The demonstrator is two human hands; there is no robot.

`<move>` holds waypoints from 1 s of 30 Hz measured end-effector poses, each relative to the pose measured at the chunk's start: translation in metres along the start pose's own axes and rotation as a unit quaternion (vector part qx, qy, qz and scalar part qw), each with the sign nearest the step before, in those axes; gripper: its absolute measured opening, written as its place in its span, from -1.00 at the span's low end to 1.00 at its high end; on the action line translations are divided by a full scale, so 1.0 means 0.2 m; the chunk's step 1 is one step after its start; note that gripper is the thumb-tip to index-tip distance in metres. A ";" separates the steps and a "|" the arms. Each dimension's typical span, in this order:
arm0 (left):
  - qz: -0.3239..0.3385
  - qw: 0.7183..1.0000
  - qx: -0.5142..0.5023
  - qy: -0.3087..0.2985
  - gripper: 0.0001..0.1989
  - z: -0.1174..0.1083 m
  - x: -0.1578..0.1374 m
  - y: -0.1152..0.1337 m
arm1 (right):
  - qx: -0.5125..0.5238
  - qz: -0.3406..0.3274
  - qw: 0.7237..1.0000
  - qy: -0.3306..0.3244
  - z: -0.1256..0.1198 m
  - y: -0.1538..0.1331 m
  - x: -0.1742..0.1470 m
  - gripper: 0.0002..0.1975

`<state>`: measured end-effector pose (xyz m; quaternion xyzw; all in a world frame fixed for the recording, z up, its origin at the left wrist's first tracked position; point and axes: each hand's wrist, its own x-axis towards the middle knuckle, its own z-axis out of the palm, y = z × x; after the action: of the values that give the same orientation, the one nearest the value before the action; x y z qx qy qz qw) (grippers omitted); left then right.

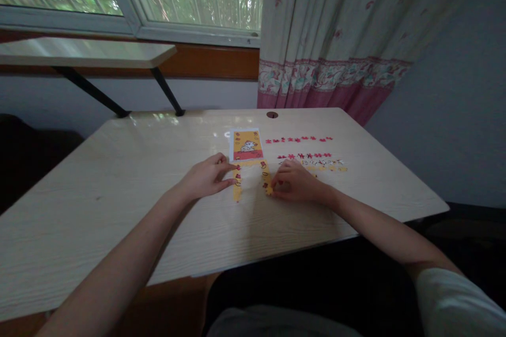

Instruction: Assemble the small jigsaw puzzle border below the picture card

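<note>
A partly assembled jigsaw puzzle lies on the table, with a yellow top row and two side strips of joined pieces. My left hand (209,175) rests at the left strip (237,192), its thumb and index finger apart and touching that strip's outer edge. At the lower end of the right strip (264,172), my right hand (294,181) has its fingertips pinched on a yellow jigsaw piece (269,190). Just behind the top row lies the picture card (247,146), showing a white animal on yellow and red.
Loose red pieces (298,139) lie in a row at the right. Nearer are more red pieces (304,156), white pieces (324,161) and yellow pieces (336,169), partly behind my right hand. A raised shelf (87,52) stands over the table's (118,195) back left.
</note>
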<state>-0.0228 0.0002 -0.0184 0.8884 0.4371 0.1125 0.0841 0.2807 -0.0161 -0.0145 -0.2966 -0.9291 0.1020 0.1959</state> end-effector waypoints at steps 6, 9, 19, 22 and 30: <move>-0.003 1.000 0.001 -0.002 -0.57 -0.01 0.00 0.01 | -0.007 0.007 1.000 -0.023 -0.01 0.00 0.00 -0.78; 0.000 1.000 -0.001 -0.007 -0.54 -0.02 0.00 0.02 | -0.007 0.005 1.000 -0.024 -0.01 0.00 0.00 -0.77; 0.001 1.000 0.000 -0.013 -0.52 -0.02 0.00 0.02 | -0.025 0.002 0.999 -0.029 0.00 0.00 0.00 -0.78; 0.003 1.000 -0.001 -0.012 -0.51 -0.02 0.00 0.02 | -0.023 0.008 0.999 -0.035 -0.01 0.00 0.00 -0.79; 0.002 1.000 -0.003 -0.012 -0.51 -0.02 0.00 0.02 | -0.014 -0.019 0.999 -0.030 -0.02 0.01 -0.01 -0.74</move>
<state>-0.0208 -0.0020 -0.0135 0.8904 0.4336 0.1032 0.0921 0.2840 -0.0157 -0.0115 -0.2781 -0.9415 0.0939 0.1656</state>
